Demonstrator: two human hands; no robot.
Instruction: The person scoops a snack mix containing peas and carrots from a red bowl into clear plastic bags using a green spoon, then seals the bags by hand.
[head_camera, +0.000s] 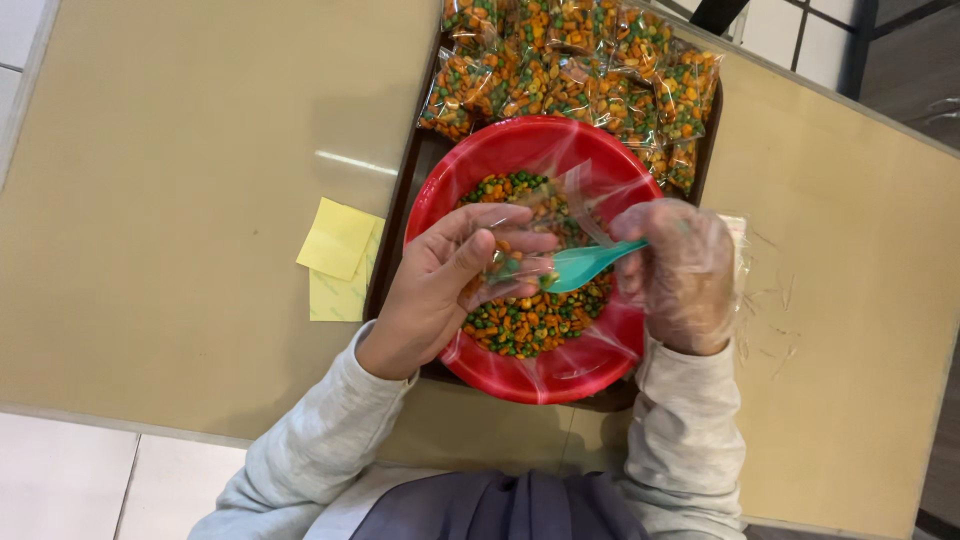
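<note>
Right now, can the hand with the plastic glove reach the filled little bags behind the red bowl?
Probably yes. The right hand holds a teal spoon over the red bowl, and the filled bags lie just beyond the rim with nothing between, though the spoon occupies it.

Yellow sticky notes (339, 259) sit at nine o'clock on the tan table (170, 200); sealed snack packets (580, 75) crowd the dark tray (397, 215) at twelve.

Single head view — looks straight down, close over table (180, 200).
</note>
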